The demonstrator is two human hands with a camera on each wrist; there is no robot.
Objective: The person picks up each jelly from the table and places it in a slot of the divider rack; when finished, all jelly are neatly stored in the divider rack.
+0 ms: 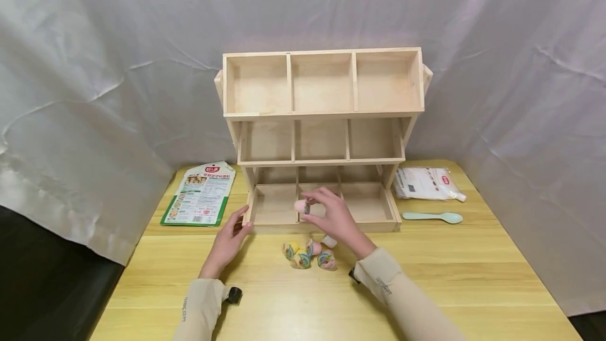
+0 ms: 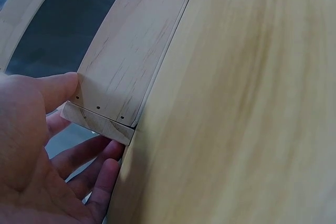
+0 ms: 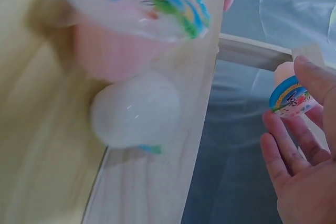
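My right hand [image 1: 335, 218] pinches a small pink jelly cup [image 3: 292, 97] between thumb and fingers, over the front of the bottom tray's middle compartment. The cup has a printed, blue-rimmed lid. A tiered wooden storage rack [image 1: 324, 115] stands before me, with three compartments in each tier. My left hand [image 1: 227, 244] grips the front left corner of its bottom tray [image 2: 113, 77], thumb on the top edge and fingers around the side. Several more jelly cups [image 1: 301, 260], yellow, pink and white, lie in a cluster on the table just ahead of the tray.
To the rack's left lies a green-edged food packet [image 1: 201, 196]. On the right are a white spouted pouch [image 1: 424, 183] and a pale green spoon [image 1: 433, 217]. Grey cloth [image 1: 322, 4] hangs behind and at both sides of the wooden table [image 1: 473, 272].
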